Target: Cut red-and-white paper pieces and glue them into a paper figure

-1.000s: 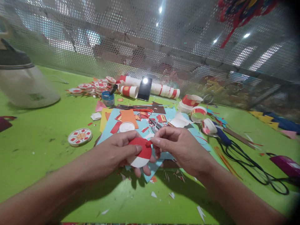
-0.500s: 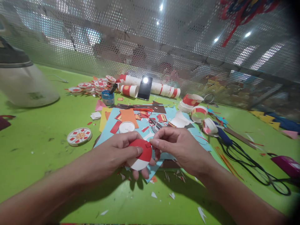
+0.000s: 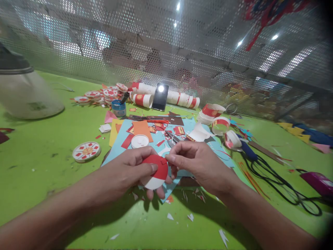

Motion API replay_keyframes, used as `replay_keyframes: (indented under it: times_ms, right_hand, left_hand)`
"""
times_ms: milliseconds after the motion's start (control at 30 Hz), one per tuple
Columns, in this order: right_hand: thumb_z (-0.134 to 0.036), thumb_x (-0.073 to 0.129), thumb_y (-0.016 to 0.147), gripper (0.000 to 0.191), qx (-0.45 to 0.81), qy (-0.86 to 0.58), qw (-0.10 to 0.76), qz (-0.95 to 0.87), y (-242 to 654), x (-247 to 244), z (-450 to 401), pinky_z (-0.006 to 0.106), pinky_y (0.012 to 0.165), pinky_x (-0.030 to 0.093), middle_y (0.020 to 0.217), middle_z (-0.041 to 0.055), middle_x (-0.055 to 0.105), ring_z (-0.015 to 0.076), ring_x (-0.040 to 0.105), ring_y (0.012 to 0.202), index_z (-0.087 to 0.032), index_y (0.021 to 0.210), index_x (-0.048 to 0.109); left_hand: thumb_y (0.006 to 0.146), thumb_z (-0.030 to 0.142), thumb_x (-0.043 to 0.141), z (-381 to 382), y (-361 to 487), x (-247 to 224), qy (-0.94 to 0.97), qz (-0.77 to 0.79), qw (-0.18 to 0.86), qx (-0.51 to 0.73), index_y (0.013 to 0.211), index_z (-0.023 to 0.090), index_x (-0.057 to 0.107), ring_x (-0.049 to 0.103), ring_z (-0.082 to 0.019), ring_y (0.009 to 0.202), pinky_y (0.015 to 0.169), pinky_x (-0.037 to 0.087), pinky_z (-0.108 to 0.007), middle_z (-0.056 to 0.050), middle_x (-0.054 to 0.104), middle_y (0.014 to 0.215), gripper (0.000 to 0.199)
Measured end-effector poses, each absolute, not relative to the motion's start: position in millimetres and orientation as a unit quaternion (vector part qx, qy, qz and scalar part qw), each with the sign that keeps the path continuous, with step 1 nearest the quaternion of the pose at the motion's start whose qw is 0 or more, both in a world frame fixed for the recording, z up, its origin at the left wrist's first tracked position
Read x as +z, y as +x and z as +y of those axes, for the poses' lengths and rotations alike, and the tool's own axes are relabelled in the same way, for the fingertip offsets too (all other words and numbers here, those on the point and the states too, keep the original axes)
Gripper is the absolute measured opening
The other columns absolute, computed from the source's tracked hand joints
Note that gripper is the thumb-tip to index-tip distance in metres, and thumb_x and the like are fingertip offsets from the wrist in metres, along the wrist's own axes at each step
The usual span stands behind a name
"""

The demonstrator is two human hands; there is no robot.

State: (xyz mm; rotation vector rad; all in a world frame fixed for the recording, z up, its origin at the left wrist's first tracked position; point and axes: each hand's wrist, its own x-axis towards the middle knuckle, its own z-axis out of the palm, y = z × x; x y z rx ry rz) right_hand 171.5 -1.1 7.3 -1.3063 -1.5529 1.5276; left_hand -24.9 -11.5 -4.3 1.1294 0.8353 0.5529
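Note:
My left hand (image 3: 143, 168) grips a red and white paper disc (image 3: 159, 175), thumb on its face and fingers beneath. At the disc's upper right edge, a small red paper piece (image 3: 163, 161) lies against the red part. The thumb and forefinger of my right hand (image 3: 186, 159) pinch together at that piece's edge. Behind the hands, a round white lid-like disc (image 3: 139, 141) rests on light blue paper (image 3: 122, 139). To the left lies a white disc decorated with red pieces (image 3: 86, 151). Scissors (image 3: 171, 138) lie partly hidden behind my right hand.
Farther back stand a blue jar (image 3: 119, 108), a phone (image 3: 160, 96), paper cups (image 3: 143, 100) and a pile of decorated discs (image 3: 109, 93). A corded tool with a blue handle (image 3: 249, 151) lies at right, near a magenta object (image 3: 318, 183). Paper scraps (image 3: 191, 217) litter the front.
The hands keep nearly the same pose around the disc and the small red piece. The view has shifted very slightly; nothing has been let go.

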Motion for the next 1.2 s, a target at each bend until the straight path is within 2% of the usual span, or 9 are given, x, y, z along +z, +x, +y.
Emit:
replay_keyframes:
  times_ms: [300, 600, 833, 1033, 1200]
  right_hand:
    - [-0.032, 0.066, 0.082, 0.018, 0.577, -0.486, 0.296, -0.586, 172, 7, -2, 0.025, 0.053, 0.042, 0.058, -0.0011, 0.063, 0.0126, 0.06, 0.055, -0.018, 0.073, 0.06]
    - [-0.033, 0.068, 0.08, 0.018, 0.582, -0.496, 0.296, -0.573, 173, 7, -2, 0.024, 0.053, 0.044, 0.057, -0.0013, 0.063, 0.0103, 0.056, 0.053, -0.018, 0.074, 0.061]
    - [-0.047, 0.067, 0.08, 0.026, 0.605, -0.524, 0.293, -0.522, 173, 10, -5, 0.022, 0.046, 0.044, 0.064, -0.0017, 0.061, 0.013, 0.059, 0.058, -0.022, 0.081, 0.061]
    - [-0.033, 0.062, 0.086, 0.02, 0.624, -0.453, 0.305, -0.558, 169, 9, -10, 0.022, 0.057, 0.046, 0.064, 0.0007, 0.063, 0.009, 0.058, 0.058, -0.015, 0.079, 0.061]
    - [-0.032, 0.064, 0.085, 0.019, 0.615, -0.468, 0.284, -0.568, 166, 13, -12, 0.019, 0.053, 0.042, 0.062, -0.0005, 0.062, 0.008, 0.055, 0.056, -0.015, 0.079, 0.061]
  left_hand:
    - [0.09, 0.027, 0.051, -12, -23, -3, 0.522, 0.376, 0.723, 0.25, 0.093, 0.016, 0.064, 0.061, -0.013, 0.059, 0.057, 0.045, -0.023, -0.006, 0.073, 0.074, 0.017]
    - [0.091, 0.026, 0.051, -11, -24, -5, 0.511, 0.353, 0.741, 0.257, 0.097, 0.016, 0.064, 0.061, -0.012, 0.06, 0.058, 0.047, -0.022, -0.006, 0.074, 0.075, 0.017]
    - [0.091, 0.023, 0.05, -11, -23, -4, 0.511, 0.354, 0.737, 0.264, 0.094, 0.015, 0.064, 0.062, -0.012, 0.062, 0.058, 0.047, -0.021, -0.007, 0.073, 0.075, 0.016]
    - [0.089, 0.029, 0.053, -11, -25, -5, 0.518, 0.354, 0.731, 0.267, 0.089, 0.017, 0.059, 0.062, -0.013, 0.061, 0.057, 0.047, -0.023, -0.006, 0.073, 0.075, 0.014]
    - [0.089, 0.034, 0.056, -13, -25, -9, 0.502, 0.352, 0.739, 0.279, 0.088, 0.019, 0.059, 0.062, -0.013, 0.063, 0.059, 0.048, -0.022, -0.004, 0.072, 0.077, 0.016]
